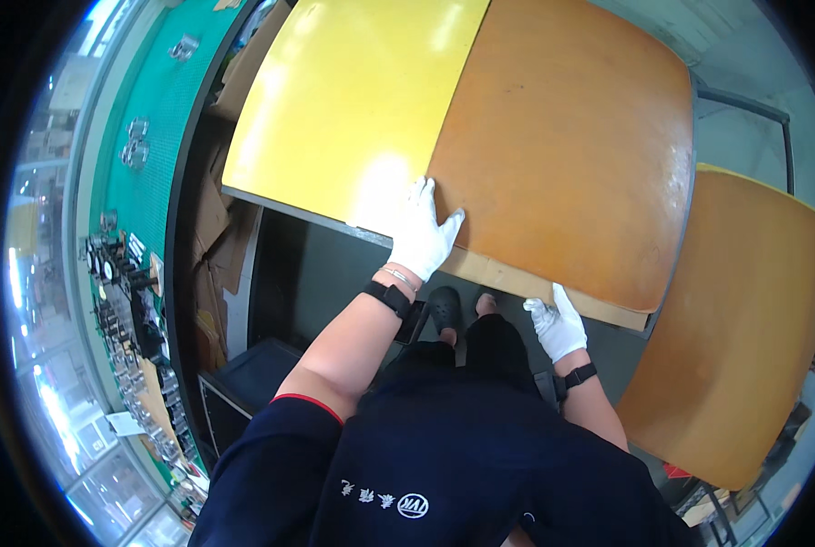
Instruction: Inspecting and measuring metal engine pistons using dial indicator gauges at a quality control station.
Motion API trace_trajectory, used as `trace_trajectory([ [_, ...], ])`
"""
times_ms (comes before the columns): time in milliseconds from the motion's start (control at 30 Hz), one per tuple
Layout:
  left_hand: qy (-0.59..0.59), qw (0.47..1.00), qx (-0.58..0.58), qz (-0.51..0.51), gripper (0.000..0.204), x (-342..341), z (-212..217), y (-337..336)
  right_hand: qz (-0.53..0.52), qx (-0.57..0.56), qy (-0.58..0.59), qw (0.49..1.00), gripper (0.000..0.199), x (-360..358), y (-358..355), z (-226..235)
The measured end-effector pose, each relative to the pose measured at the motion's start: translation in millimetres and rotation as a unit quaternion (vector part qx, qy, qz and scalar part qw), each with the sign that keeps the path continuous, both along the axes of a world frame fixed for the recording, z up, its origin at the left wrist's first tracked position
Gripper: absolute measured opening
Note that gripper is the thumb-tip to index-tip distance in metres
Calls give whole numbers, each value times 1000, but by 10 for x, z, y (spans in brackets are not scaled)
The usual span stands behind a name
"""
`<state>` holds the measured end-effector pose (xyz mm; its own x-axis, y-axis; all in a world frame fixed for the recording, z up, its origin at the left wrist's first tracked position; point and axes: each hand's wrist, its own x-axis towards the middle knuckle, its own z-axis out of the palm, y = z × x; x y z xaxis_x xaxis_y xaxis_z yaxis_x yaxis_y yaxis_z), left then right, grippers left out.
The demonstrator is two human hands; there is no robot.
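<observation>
Pressing: left hand (423, 235), gloved fingers spread flat where yellow sheet (353, 100) meets brown board (567, 146)
Right hand (558, 325): fingers gripping board's near edge
Boards: two brown, second (735, 319) at right
Sheets: one yellow

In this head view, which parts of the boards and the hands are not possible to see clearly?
- Right hand: fingertips hidden under the cardboard sheet and the brown board.
- Yellow board: far end cut off by the top edge.
- What carries the boards: hidden beneath them.
- Small metal parts on the green belt: too small and bent by the fisheye rim.
- Left hand lies flat, fully seen.
</observation>
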<state>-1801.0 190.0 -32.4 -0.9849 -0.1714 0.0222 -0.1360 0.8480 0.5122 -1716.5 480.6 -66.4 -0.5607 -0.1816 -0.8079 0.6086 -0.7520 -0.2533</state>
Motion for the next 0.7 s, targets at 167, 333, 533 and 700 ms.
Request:
trace_trajectory([
  [167, -11, 999, -7, -39, 59, 54, -47, 112, -20, 31, -4, 999, 33, 29, 101, -61],
  [333, -15, 989, -139, -49, 55, 104, -123, 170, 13, 35, -18, 999, 31, -3, 101, -69],
  [533, -36, 978, -169, -114, 62, 236, -67, 208, 9, 83, -16, 996, 35, -18, 53, -77],
  [700, -70, 958, -218, -172, 68, 233, -76, 140, 118, -6, -89, 989, 38, -86, 160, 231],
])
